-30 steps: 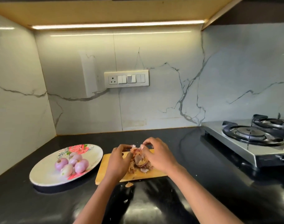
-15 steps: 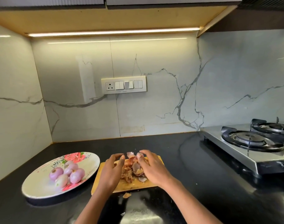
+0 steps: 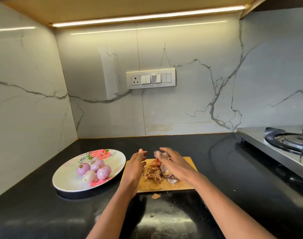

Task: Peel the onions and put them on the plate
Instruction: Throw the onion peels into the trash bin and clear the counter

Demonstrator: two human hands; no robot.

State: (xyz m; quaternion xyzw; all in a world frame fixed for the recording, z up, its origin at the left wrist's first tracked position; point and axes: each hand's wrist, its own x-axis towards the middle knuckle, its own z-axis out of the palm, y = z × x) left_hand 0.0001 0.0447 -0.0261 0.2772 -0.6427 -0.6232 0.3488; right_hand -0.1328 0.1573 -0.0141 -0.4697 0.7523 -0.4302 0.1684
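Several peeled pink onions (image 3: 97, 167) lie together on a white floral plate (image 3: 67, 180) at the left of the black counter. Just right of the plate is a wooden cutting board (image 3: 164, 186) carrying a heap of brown and pale onion peels (image 3: 153, 173). My left hand (image 3: 136, 167) hovers over the board's left end with its fingers straight and nothing in them. My right hand (image 3: 175, 163) is palm down over the heap, and its fingertips pinch a pale piece of onion peel (image 3: 157, 153) above the board's far edge. The right hand hides part of the heap.
A steel gas stove (image 3: 283, 144) stands at the right edge of the counter. One peel scrap (image 3: 155, 196) lies on the counter in front of the board. Marble walls close off the back and left, with a switch panel (image 3: 150, 78) on the back wall.
My hands were together on the peels over the board and have drawn apart. The left hand let go, straightened its fingers and moved left. The right hand keeps a pale peel.
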